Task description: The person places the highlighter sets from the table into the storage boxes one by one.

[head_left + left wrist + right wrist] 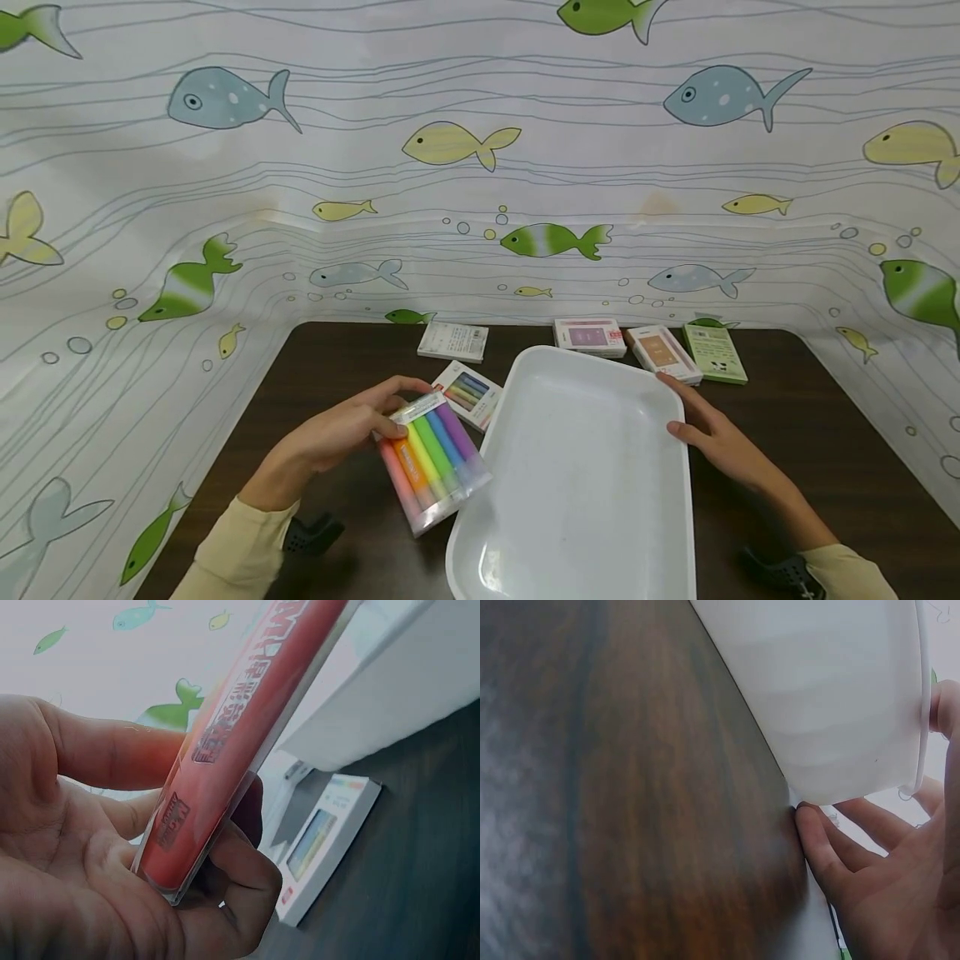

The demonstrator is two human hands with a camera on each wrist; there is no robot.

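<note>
In the head view my left hand (337, 429) grips the upper end of a clear pack of highlighters (435, 462) in several colours, thumb on its face. The pack is tilted, its lower right corner overlapping the left rim of a white tray (577, 467). The left wrist view shows the pack edge-on, a red highlighter (240, 742) nearest, with fingers curled behind it. My right hand (720, 442) holds the tray's far right corner, thumb over the rim. Seen from the right wrist, its fingers (821, 844) touch the outer wall low at the corner.
On the dark table (300, 400), a small white box with a pen picture (468, 393) lies by the tray's left side. Along the back are a white box (453, 342), a purple-windowed box (589, 337), an orange-brown-windowed box (663, 354) and a green box (714, 353). Fish-patterned cloth (450, 200) hangs behind.
</note>
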